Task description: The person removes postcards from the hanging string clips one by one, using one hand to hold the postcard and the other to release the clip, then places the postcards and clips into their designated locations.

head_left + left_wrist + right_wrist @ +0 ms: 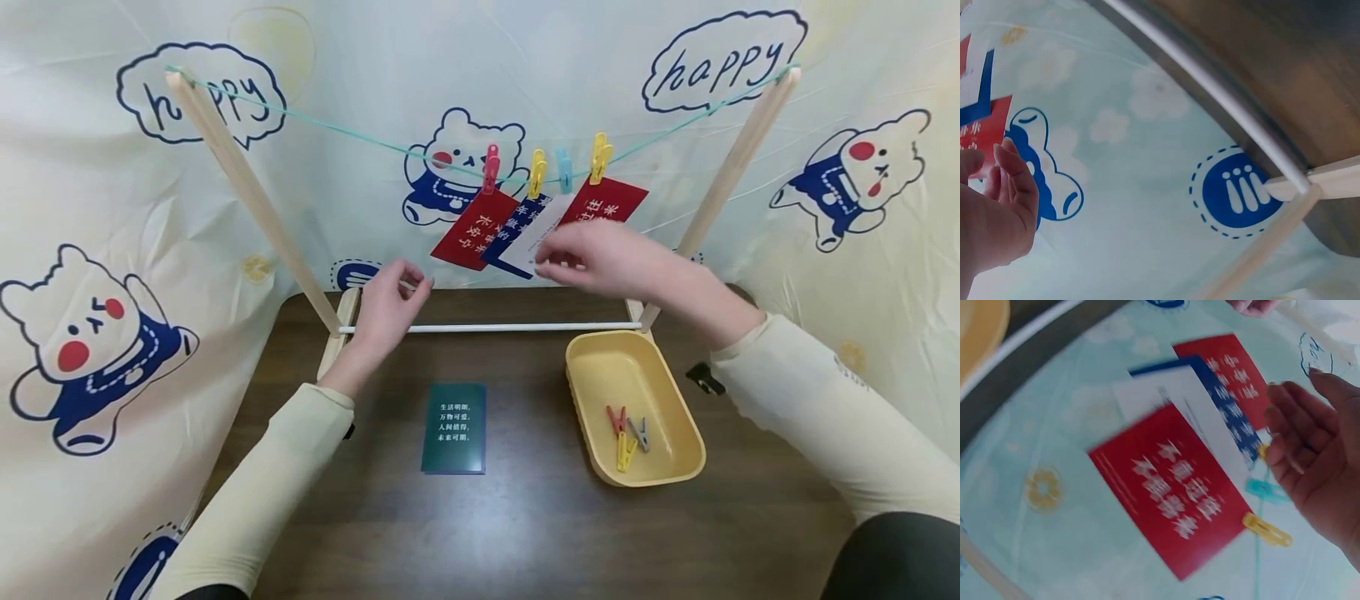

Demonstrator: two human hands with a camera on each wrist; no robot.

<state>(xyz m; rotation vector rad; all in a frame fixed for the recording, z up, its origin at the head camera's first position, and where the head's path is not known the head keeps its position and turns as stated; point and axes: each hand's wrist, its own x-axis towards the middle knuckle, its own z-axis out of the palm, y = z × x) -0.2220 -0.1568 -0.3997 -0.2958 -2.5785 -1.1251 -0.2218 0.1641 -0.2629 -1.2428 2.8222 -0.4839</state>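
Note:
My right hand [600, 254] is raised in front of the hanging cards, fingers loosely bent and nothing between them. Behind it, a green string [337, 127] carries a red card [474, 229], a blue card [517, 223], a white card [536, 237] and another red card [1169, 494]. A red clothespin [491, 169], a yellow clothespin [537, 173], a light blue clothespin [564, 170] and a second yellow clothespin [600, 158] are clipped along that string. Lower and to the left, my left hand [390, 304] hovers beside the left-hand red card, fingers loosely curled and holding nothing.
A dark green card [453, 429] with white writing lies on the brown table [510, 533]. At its right stands a yellow basket [667, 383] with several clothespins [622, 433] inside. Wooden posts [255, 200] hold up the string; a white rod [495, 327] joins their bases.

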